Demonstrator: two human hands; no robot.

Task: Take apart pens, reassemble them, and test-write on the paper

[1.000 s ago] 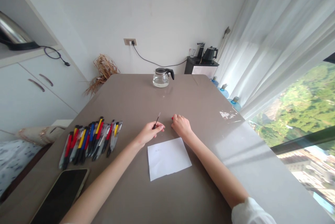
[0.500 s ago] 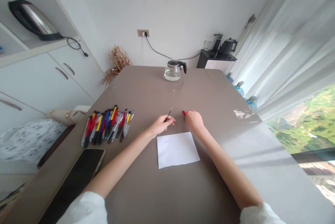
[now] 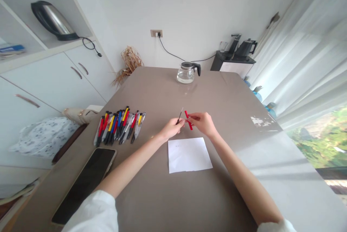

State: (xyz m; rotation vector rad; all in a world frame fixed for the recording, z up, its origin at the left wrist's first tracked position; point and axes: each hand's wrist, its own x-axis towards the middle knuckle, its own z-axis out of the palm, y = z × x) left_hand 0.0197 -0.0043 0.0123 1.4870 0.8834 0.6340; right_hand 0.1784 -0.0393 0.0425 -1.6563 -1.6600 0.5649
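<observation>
Two hands are working close together near the centre of the frame, each holding one slender piece. The left hand point(image 3: 171, 128), left of centre, is gripping a dark pen part point(image 3: 178, 120) in its closed fingers, a thin tip pointing up and to the right. The right hand point(image 3: 203, 121), right of centre, is pinching a red tube point(image 3: 190, 126) between thumb and fingers, just beside the dark part. The change is lying with this red piece: in the earlier views only a red end is showing past the right hand, whereas now both ends are standing clear of the fingers, and the gap between the hands is narrowing. For the work, this is apparently placing both pieces side by side, unjoined. Fine detail is coming out poorly here; whether the left fingers are touching the red tube cannot be told. Below the hands, a white sheet point(image 3: 189, 156) is lying on the table point(image 3: 162, 96); at the left of the frame, assorted pens point(image 3: 119, 127) are lying in a row above a dark phone point(image 3: 85, 185).
</observation>
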